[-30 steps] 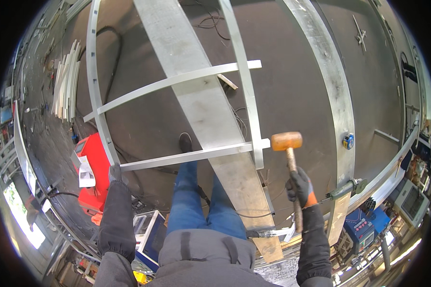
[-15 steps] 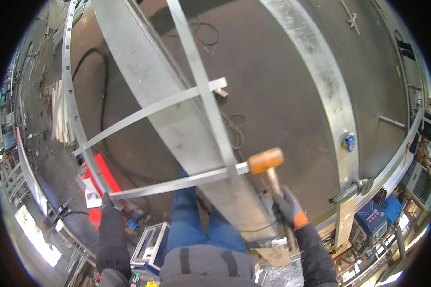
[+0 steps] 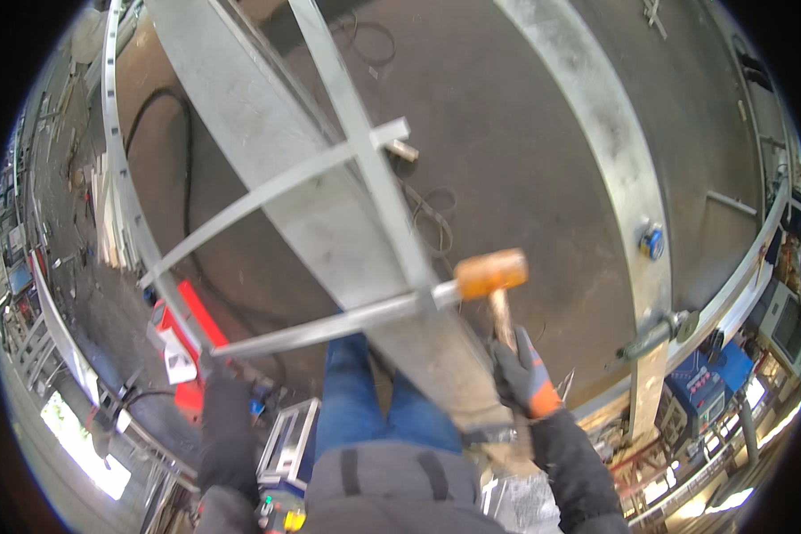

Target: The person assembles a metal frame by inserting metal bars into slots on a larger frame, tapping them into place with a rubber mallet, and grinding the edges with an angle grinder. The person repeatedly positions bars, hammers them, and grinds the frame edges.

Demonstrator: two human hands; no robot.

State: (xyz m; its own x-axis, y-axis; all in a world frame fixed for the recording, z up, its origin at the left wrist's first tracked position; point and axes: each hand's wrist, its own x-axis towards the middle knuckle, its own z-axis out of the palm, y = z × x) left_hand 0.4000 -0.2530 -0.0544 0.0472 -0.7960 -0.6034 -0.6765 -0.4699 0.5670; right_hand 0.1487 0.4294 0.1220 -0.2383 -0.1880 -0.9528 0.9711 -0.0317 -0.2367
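Note:
My right hand [image 3: 520, 378], in a grey and orange glove, is closed round the wooden handle of a mallet [image 3: 493, 273]. Its orange-brown head meets, or nearly meets, the end of a crossbar on a light metal frame [image 3: 356, 319]. This frame is made of thin bars: a long bar crosses two crossbars, and a side rail with small square holes runs along the left. My left hand [image 3: 209, 363], dark and small in view, is closed at the near left corner of that rail; its separate fingers hardly show.
A wide metal beam [image 3: 303, 222] lies under the frame, and another strip [image 3: 610, 142] bends along the right, carrying a blue tape measure [image 3: 652, 241] and a green angle grinder [image 3: 651, 336]. A red machine [image 3: 201, 313] stands at left. Cable [image 3: 190, 169] lies on the dark surface.
The view has shifted a little. The mallet's head has come slightly higher against the crossbar's end, and my right hand has risen with it. My left hand stays at the rail's corner.

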